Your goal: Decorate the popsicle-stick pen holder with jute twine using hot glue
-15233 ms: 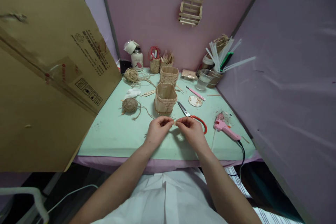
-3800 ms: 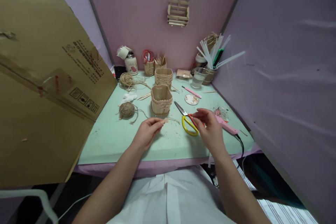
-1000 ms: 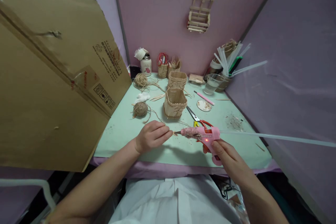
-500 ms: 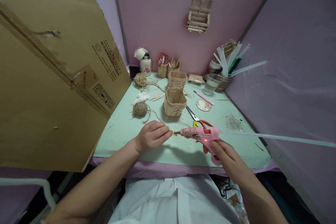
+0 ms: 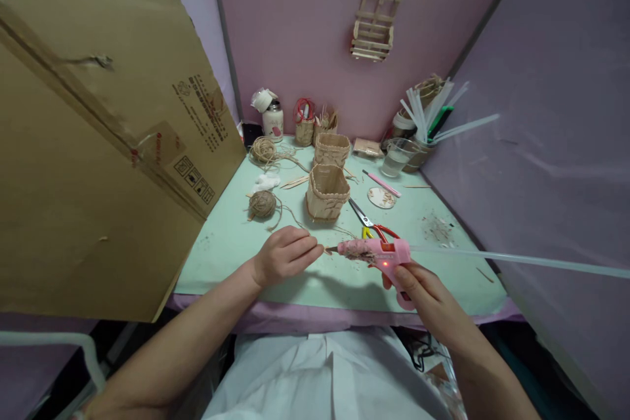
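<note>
My right hand (image 5: 418,282) is wrapped round the handle of a pink glue gun (image 5: 377,253), its small light glowing orange. A long clear glue stick (image 5: 516,261) juts out of its back end. The gun's nozzle points left and meets a tiny tan piece, too small to name, pinched in the fingertips of my left hand (image 5: 290,251). Beyond my hands stand two small wooden baskets, the nearer basket (image 5: 327,193) in front of the farther basket (image 5: 331,147). Red-handled scissors (image 5: 367,216) lie just behind the gun.
Balls of twine (image 5: 262,204) lie at the left, near a large cardboard sheet (image 5: 108,144). At the back right are a clear cup (image 5: 395,159) and a holder of glue sticks (image 5: 428,111). A pink craft knife (image 5: 381,182) and a round disc (image 5: 382,197) lie on the table.
</note>
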`<state>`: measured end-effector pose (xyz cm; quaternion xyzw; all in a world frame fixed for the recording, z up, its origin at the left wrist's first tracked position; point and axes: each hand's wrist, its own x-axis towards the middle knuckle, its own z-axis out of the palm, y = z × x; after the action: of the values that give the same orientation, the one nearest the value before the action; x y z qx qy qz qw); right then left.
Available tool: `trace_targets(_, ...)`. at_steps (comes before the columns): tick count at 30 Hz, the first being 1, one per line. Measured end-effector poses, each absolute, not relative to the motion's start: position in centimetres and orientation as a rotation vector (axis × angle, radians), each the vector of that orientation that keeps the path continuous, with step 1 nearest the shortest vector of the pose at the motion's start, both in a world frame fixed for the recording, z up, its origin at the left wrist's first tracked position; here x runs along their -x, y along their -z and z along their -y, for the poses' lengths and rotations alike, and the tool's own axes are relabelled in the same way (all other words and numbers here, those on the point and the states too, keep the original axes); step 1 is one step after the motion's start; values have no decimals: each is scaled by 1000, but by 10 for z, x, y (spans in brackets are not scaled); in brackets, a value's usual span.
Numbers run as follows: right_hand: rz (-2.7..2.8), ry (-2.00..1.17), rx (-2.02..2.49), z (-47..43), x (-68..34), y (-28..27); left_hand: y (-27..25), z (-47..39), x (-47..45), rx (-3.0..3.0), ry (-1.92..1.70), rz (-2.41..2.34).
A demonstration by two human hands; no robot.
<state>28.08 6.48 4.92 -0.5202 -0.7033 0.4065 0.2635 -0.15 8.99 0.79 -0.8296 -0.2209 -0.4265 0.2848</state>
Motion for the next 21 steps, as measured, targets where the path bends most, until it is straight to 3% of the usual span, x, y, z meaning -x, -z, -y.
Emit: trace_targets(21,1828,-1186,1437,-62,-282,-53,-10,-90,1,2190,1140,592)
